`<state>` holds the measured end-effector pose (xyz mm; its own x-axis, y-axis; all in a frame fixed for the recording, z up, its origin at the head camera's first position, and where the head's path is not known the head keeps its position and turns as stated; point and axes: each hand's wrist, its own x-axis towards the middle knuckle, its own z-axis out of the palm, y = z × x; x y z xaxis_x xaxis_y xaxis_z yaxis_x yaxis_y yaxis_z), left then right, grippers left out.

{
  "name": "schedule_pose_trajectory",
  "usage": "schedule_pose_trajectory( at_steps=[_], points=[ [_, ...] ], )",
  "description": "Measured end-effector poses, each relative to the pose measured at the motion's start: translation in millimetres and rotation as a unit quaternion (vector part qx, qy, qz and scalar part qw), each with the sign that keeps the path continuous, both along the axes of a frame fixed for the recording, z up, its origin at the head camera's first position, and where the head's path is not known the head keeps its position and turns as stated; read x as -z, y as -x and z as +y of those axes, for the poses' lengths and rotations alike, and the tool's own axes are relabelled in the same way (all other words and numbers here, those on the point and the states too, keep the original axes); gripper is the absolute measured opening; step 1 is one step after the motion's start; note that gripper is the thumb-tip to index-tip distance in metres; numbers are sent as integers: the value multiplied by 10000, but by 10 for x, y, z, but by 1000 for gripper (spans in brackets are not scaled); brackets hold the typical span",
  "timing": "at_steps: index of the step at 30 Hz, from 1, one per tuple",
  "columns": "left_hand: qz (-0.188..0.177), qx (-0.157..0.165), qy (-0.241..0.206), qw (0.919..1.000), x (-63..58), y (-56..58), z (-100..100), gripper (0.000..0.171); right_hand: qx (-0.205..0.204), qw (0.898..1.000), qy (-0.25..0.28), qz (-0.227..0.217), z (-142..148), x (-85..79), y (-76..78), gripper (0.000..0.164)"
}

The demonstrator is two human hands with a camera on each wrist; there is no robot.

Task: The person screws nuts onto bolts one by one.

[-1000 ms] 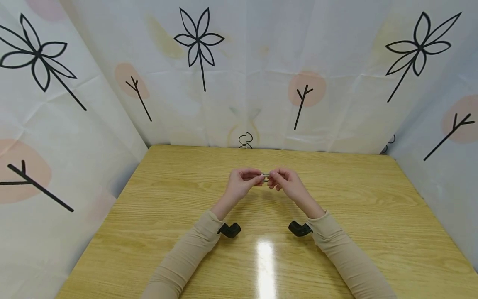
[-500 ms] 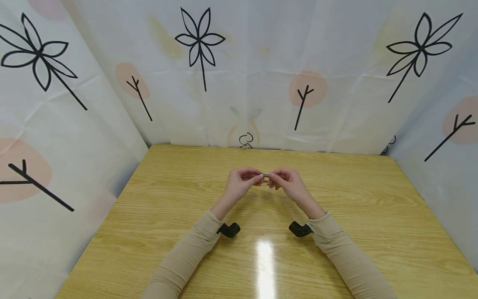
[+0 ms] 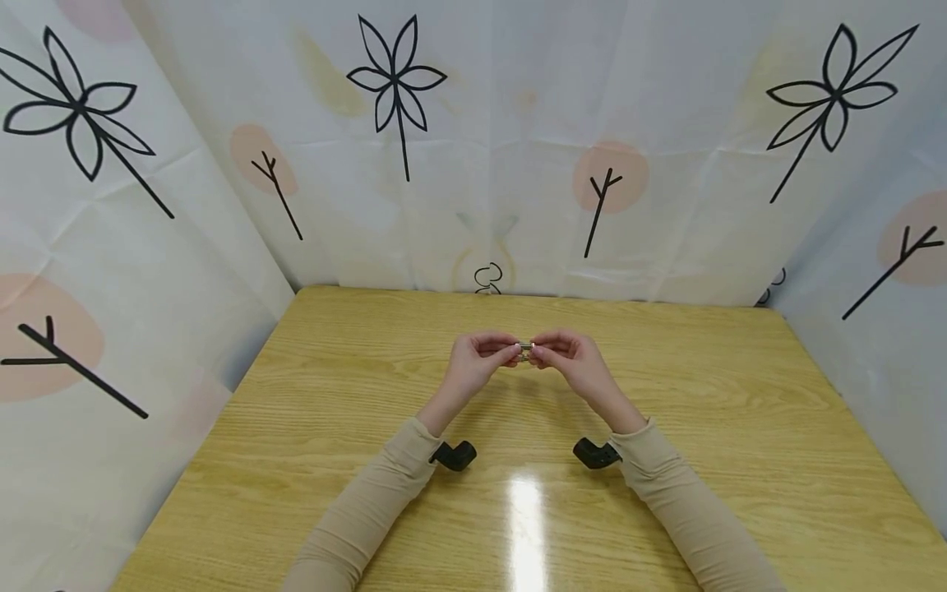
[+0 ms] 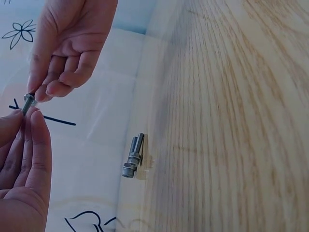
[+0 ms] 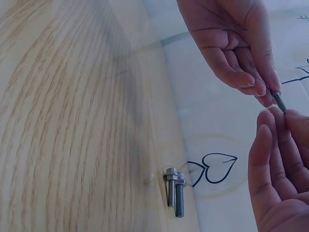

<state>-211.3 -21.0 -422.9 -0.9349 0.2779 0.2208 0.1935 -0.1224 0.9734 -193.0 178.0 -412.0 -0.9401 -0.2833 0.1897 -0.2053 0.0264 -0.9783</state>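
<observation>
Both hands meet over the far middle of the table, with a small metal bolt (image 5: 279, 101) between their fingertips. My left hand (image 3: 477, 355) pinches one end of its shaft between thumb and fingers. My right hand (image 3: 565, 358) pinches the other end, where a wider ring-like part (image 4: 29, 98) shows in the left wrist view. Whether that part is a nut or the bolt's head, I cannot tell. Lying side by side on the table beyond the hands are two more bolts (image 5: 179, 195), each with a nut near its head. Fingers mostly hide them in the head view.
The wooden table (image 3: 355, 395) ends at a pale patterned curtain (image 3: 473, 164) behind and at both sides. The two loose bolts lie near that back edge. A black wrist mount (image 3: 455, 455) sticks out from the left sleeve, another (image 3: 594, 453) from the right.
My right hand has shifted slightly left, narrowing the gap to the left hand, and its fingers have changed their hold at the bolt's end. My left hand stays almost still.
</observation>
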Motion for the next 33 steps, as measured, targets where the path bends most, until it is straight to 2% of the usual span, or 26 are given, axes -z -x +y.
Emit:
schedule_pose_trajectory(
  at_steps=[6,7,13,14,16,19,24,27,33],
  points=[
    [-46,-5,10,10000,1,-17,4,19,84,9986,-470,-220,-28,11,10,36],
    [-71,16,19,10000,-33,-36,0,19,106,9985,-461,-278,-31,12,8,37],
    [-63,-106,-51,9999,-19,-26,-4,19,-55,9999,79,-141,-21,4,-15,33],
    [-40,-136,-75,9999,17,-7,-2,19,-96,9998,152,-94,-18,6,-15,34],
    [-3,-96,-63,9999,21,-5,-8,19,-84,9998,164,-63,-22,9,-10,30],
    [1,-50,-66,10000,9,-8,-7,18,53,10000,-43,-53,-32,10,6,27],
    [-60,-19,-83,9999,-5,-15,-9,20,154,9986,-463,-187,-55,-5,17,39],
    [-88,17,-102,9999,-2,-18,-14,21,106,9992,-314,-244,-51,-3,9,35],
    [-78,-52,-102,9999,1,-13,-13,20,-116,9998,133,-35,-31,10,5,29]
  ],
)
